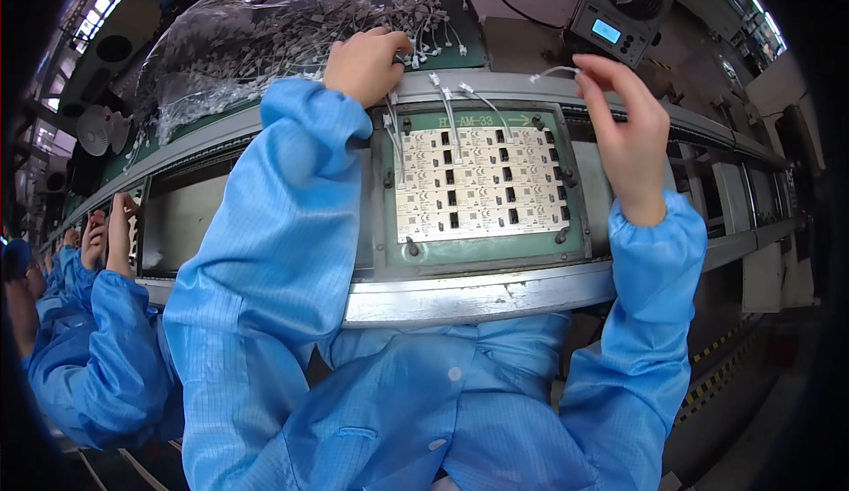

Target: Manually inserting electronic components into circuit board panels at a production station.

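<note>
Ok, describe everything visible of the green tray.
The green tray is flat and rectangular, dark-framed, with dark knobs near its corners. It lies flat between metal rails, its material unclear. Pale markings and an arrow line its far edge. Rows of white boards with black parts rest on it; white cables lie over its far side. Left hand and right hand appear clear of it.

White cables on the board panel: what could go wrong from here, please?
The white cables stick out past the board panel, so the left sleeve might catch them. The cable pile looks tangled; the left hand could drag out extras. The single cable pinched in the right hand has a free end that might snag.
</note>
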`<action>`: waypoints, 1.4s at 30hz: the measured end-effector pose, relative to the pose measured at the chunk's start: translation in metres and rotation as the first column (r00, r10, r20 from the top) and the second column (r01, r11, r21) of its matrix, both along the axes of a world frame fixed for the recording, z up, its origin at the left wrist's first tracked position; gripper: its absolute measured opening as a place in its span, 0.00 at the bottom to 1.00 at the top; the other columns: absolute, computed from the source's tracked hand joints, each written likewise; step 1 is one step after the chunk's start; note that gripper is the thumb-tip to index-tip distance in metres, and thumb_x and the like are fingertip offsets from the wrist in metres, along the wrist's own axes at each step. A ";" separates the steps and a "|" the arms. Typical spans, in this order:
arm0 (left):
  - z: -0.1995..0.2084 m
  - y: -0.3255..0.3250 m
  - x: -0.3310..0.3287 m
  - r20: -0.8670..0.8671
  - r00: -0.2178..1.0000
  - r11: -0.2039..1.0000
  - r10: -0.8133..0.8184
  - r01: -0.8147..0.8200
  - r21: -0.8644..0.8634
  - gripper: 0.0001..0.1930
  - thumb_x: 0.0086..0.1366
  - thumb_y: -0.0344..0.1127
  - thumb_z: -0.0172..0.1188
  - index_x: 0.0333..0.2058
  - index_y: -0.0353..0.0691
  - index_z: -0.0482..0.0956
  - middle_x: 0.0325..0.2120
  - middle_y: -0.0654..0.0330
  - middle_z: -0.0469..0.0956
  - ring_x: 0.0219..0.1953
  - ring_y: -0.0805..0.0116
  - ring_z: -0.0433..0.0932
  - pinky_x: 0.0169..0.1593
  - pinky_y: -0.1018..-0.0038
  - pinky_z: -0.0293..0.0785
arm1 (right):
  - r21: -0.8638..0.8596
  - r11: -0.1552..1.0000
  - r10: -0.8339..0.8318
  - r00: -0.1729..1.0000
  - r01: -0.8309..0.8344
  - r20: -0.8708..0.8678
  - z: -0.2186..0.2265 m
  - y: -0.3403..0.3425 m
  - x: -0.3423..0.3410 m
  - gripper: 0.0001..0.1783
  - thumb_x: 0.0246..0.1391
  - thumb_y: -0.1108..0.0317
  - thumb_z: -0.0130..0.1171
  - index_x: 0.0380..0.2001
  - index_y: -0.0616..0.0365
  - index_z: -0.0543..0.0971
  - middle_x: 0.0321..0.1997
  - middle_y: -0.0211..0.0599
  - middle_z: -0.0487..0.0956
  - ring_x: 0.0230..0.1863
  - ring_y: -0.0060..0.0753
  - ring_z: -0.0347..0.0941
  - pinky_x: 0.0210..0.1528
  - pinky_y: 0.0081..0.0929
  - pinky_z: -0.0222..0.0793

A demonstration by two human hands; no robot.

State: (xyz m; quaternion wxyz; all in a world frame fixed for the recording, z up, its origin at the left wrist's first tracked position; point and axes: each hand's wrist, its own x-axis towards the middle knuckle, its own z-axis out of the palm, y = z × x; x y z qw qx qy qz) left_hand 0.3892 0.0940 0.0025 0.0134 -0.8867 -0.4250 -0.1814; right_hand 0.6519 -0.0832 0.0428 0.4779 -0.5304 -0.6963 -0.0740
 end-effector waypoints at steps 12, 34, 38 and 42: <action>-0.027 0.026 -0.002 0.003 0.999 0.983 -0.038 0.037 0.182 0.07 0.63 0.34 0.58 0.38 0.46 0.82 0.35 0.58 0.82 0.41 0.54 0.81 0.47 0.59 0.73 | 0.034 0.999 -0.015 0.986 0.010 0.164 -0.044 -0.024 0.015 0.07 0.54 0.80 0.62 0.38 0.62 0.80 0.38 0.40 0.82 0.40 0.39 0.80 0.42 0.29 0.76; 0.016 -0.077 -0.033 0.688 0.700 0.981 -0.190 0.155 0.114 0.04 0.64 0.28 0.63 0.37 0.37 0.81 0.34 0.60 0.85 0.38 0.68 0.83 0.45 0.73 0.75 | -0.356 0.933 0.139 0.968 -0.058 0.207 -0.072 -0.014 -0.015 0.02 0.53 0.71 0.64 0.30 0.56 0.80 0.33 0.28 0.76 0.40 0.32 0.70 0.50 0.31 0.56; 0.008 -0.128 -0.053 0.391 0.892 0.958 -0.228 0.133 0.255 0.06 0.59 0.28 0.65 0.35 0.44 0.82 0.31 0.64 0.83 0.37 0.64 0.80 0.50 0.67 0.66 | -0.373 0.927 0.130 0.971 -0.046 0.201 -0.070 -0.012 -0.017 0.02 0.53 0.71 0.63 0.31 0.55 0.80 0.33 0.28 0.76 0.40 0.33 0.70 0.51 0.33 0.56; 0.013 -0.157 -0.064 0.224 0.941 0.922 -0.253 0.164 0.352 0.10 0.51 0.27 0.68 0.32 0.46 0.81 0.29 0.68 0.81 0.37 0.68 0.78 0.48 0.63 0.64 | -0.234 0.972 0.107 0.916 -0.015 0.386 -0.064 -0.020 -0.029 0.03 0.52 0.73 0.63 0.31 0.55 0.79 0.34 0.27 0.75 0.40 0.34 0.70 0.51 0.34 0.56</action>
